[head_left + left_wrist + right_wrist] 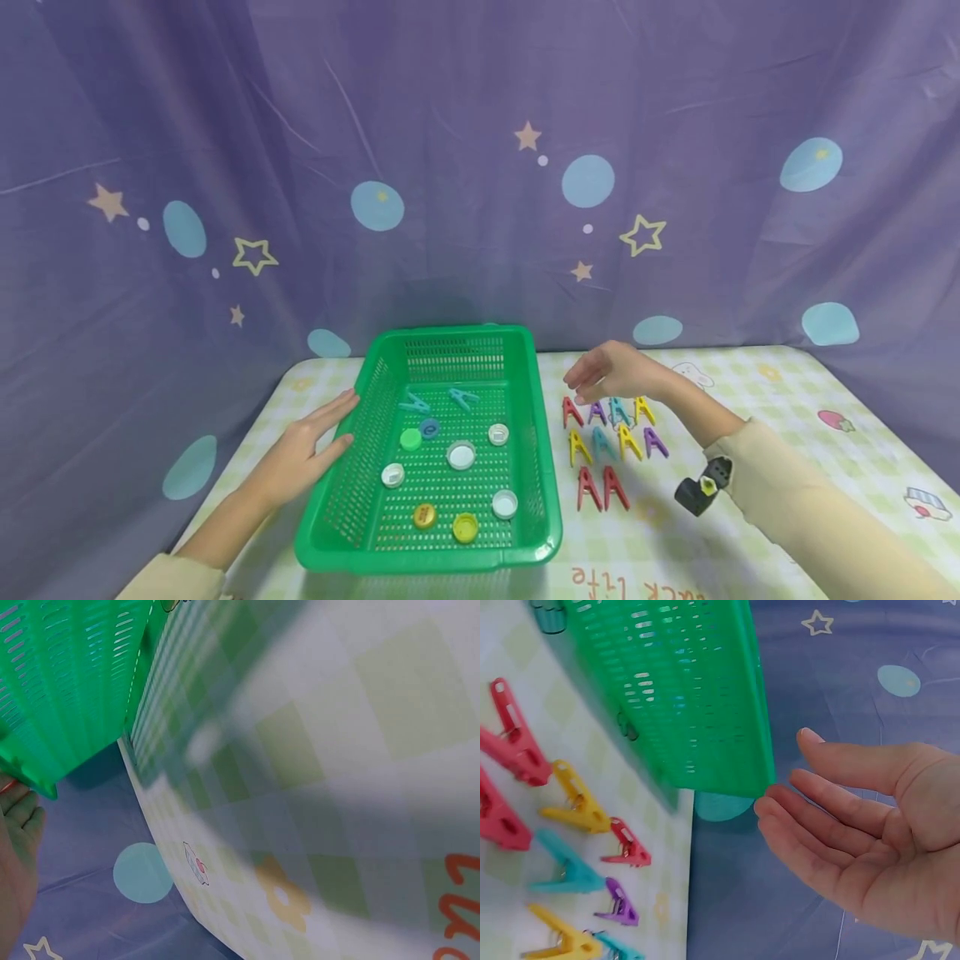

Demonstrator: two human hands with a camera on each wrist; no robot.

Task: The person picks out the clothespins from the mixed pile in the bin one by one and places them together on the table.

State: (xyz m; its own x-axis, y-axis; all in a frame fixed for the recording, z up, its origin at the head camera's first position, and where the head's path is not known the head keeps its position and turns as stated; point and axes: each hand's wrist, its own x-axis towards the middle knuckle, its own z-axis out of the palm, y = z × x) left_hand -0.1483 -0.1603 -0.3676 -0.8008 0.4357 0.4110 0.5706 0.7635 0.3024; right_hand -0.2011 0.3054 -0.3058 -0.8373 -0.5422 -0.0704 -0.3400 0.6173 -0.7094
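Note:
A green plastic basket (429, 560) stands on the table. Inside it lie two light-blue clothespins (463, 398) and several bottle caps (461, 455) in white, green, blue, gold and yellow. My left hand (309, 446) is at the basket's left rim, fingers extended; whether it presses there cannot be told. Right of the basket, several clothespins in red (589, 488), yellow (628, 442), blue (603, 444) and purple (655, 442) lie in rows. Over the back row hovers my right hand (617, 371), fingers loosely bent, holding nothing; the right wrist view shows its bare palm (900, 855).
A green-and-white checked tablecloth (757, 467) covers the table. Behind its far edge hangs a purple curtain (465, 275) with stars and blue ovals. A black device (703, 486) is strapped to the right wrist.

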